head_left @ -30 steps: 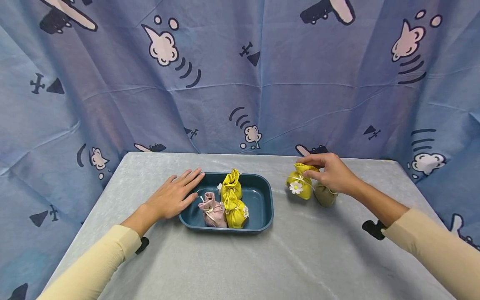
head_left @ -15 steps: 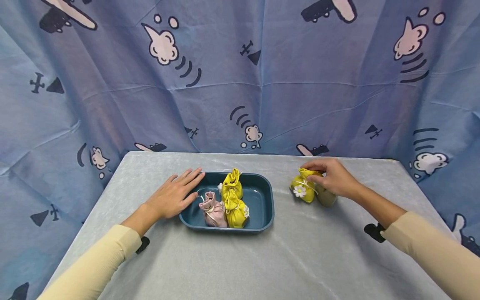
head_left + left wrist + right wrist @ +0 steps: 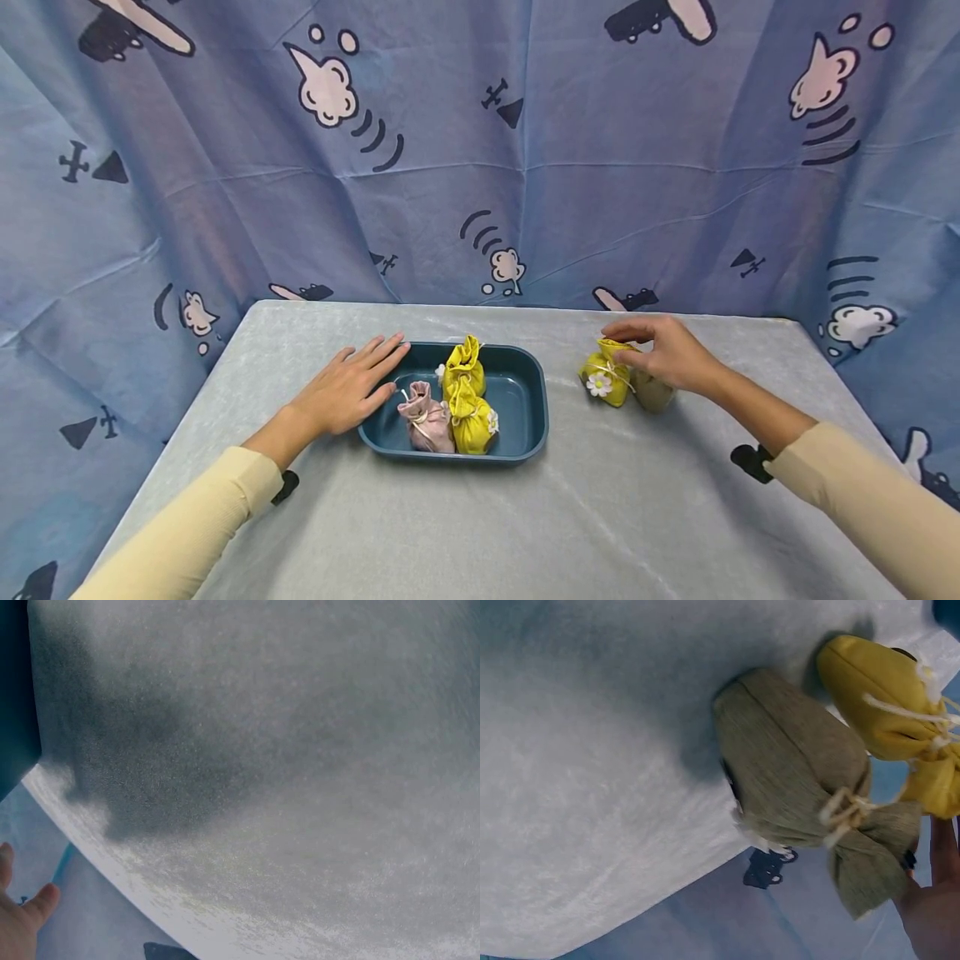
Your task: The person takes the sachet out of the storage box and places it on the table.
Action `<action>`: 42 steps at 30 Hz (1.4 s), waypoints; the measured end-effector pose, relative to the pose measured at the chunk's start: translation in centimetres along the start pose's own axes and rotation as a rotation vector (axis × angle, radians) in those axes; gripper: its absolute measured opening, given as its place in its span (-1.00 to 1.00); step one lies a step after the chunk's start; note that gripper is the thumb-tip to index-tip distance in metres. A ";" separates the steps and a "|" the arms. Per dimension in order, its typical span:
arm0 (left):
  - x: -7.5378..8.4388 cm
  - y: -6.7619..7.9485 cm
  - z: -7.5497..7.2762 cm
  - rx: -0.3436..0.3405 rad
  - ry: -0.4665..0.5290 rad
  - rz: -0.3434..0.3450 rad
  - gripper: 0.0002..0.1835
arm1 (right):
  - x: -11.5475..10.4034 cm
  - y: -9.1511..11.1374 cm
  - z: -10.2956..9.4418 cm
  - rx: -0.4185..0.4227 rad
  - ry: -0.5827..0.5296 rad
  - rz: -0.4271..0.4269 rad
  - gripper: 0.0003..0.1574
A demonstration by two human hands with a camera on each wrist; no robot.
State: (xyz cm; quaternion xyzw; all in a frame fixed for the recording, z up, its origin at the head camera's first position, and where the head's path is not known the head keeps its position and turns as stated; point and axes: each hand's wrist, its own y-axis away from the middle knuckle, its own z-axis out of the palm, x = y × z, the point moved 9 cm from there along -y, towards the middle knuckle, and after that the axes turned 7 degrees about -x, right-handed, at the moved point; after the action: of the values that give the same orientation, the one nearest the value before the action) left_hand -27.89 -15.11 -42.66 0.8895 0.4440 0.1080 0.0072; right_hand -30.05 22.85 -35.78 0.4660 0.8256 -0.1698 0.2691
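Note:
My right hand [image 3: 667,354] is at the gathered top of a yellow drawstring pouch [image 3: 606,379] with a white flower, its thumb and fingers pinching the fabric. This pouch stands on the table beside an olive-brown pouch [image 3: 652,392]. The right wrist view shows the brown pouch [image 3: 795,750] and yellow pouch [image 3: 877,690] side by side, with fingers at the yellow one's top. My left hand [image 3: 341,396] lies spread, fingertips at the left rim of a dark teal tray [image 3: 517,408]. Inside are a pink pouch [image 3: 429,425] and two yellow pouches [image 3: 474,429].
A grey cloth-covered table [image 3: 465,533] carries everything. Behind it hangs a blue patterned curtain [image 3: 450,167]. The tray's right part shows bare bottom. Between the tray and the right-hand pouches lies a strip of table.
The right hand has shifted slightly right and down with the yellow pouch, which now sits close against the brown one. In the last half second little moved. The left hand stays at the tray.

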 end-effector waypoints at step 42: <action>0.0 0.0 -0.1 0.013 -0.004 0.015 -0.32 | -11.6 -4.6 9.6 -0.294 -0.371 -0.201 -0.22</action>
State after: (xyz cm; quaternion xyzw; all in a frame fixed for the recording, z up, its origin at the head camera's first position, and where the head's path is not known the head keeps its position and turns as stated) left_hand -27.90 -15.16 -42.61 0.8931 0.4378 0.1032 0.0018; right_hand -26.38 7.55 -36.33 0.2985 0.8200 -0.1565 0.4627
